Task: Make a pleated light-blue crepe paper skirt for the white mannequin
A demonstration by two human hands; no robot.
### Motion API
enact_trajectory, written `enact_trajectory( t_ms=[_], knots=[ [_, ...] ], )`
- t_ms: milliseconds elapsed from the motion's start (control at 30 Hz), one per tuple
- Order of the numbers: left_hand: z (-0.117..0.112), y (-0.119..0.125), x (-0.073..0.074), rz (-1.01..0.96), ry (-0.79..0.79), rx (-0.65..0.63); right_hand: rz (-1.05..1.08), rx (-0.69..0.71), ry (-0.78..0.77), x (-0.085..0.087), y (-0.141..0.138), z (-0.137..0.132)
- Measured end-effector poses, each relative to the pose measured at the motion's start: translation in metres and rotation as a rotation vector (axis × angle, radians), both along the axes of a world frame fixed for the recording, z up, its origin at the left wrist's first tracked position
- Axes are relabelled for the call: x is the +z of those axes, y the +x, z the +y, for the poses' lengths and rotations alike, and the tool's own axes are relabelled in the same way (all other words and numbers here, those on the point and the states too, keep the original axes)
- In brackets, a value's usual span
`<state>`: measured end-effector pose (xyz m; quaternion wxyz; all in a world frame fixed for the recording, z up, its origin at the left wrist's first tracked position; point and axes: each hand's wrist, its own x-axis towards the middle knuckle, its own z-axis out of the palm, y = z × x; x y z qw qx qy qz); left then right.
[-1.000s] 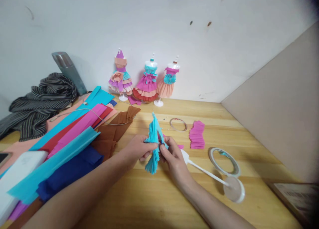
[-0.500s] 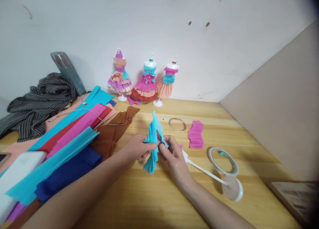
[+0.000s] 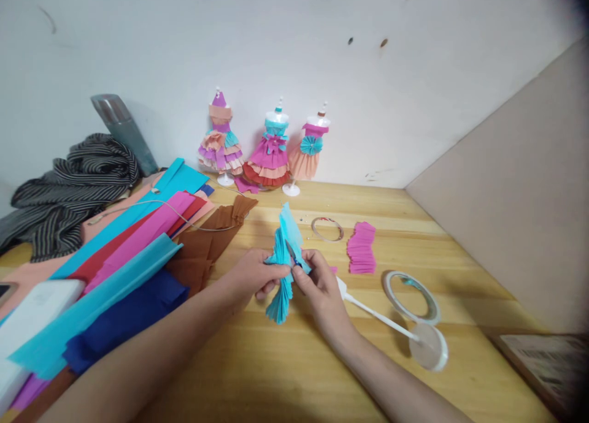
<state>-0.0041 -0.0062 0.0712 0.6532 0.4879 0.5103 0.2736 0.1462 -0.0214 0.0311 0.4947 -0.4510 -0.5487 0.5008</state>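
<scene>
My left hand (image 3: 260, 271) is closed, its thumb and fingers pinching the middle of a turquoise pleated crepe paper piece (image 3: 279, 300). The pleats fan out above and below the grip. My right hand (image 3: 317, 282) is closed at the right side of the same paper, beside a flatter turquoise flap. A small dark blue thing, too small to name, shows at its fingertips. Behind the right wrist, a white mannequin stand (image 3: 381, 316) with a round base lies tilted. Its upper end is hidden by the hand, and I cannot tell whether the hand touches it.
Three small mannequins in paper dresses (image 3: 271, 159) stand by the wall. A pink pleated strip (image 3: 361, 248), a thin ring (image 3: 327, 219) and a tape roll (image 3: 389, 291) lie to the right. Coloured crepe sheets (image 3: 138, 245), a white box (image 3: 41, 312) and a striped cloth (image 3: 78, 184) fill the left.
The turquoise flap above the right fingers has opened out wider and flatter. Both hands keep nearly the same place and grip.
</scene>
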Motion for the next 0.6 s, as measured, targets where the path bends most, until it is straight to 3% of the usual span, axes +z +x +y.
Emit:
enact_trajectory(
  t_ms=[600],
  knots=[
    [-0.0025,0.0056,0.0045,0.040,-0.008,0.047,-0.016,-0.032,0.024,-0.0009,-0.0016,0.0010]
  ],
)
